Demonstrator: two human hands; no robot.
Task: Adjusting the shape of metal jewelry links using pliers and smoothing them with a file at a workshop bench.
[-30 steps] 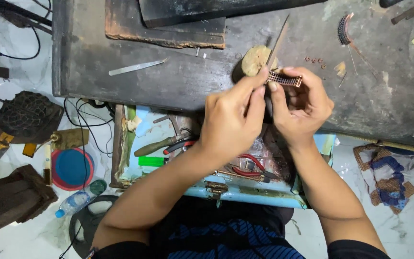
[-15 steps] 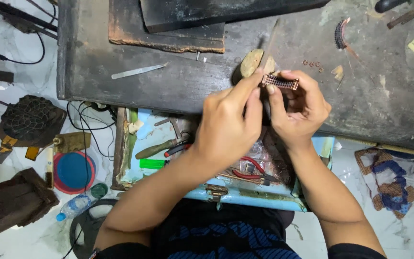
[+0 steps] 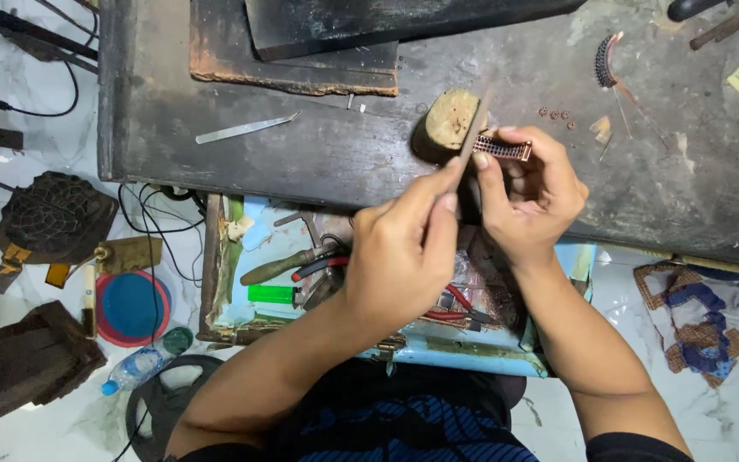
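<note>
Left hand [image 3: 404, 257] pinches a thin file [image 3: 470, 141] w/ thumb & forefinger, tip laid against a small beaded bracelet piece [image 3: 503, 149]. Right hand [image 3: 534, 198] grips that piece by its fingertips, just above the dark counter [image 3: 301, 162], beside a round wooden block [image 3: 451, 120]. Tweezers [image 3: 245, 128] lie well apart, to the left.

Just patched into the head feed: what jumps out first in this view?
At centre, the right hand pinches a small copper-coloured strip set with dark stones against a round wooden peg, while the left hand works a slim file on it. They meet over a scorched dark workbench; below the arms, a drawer of tools stands open.
</note>
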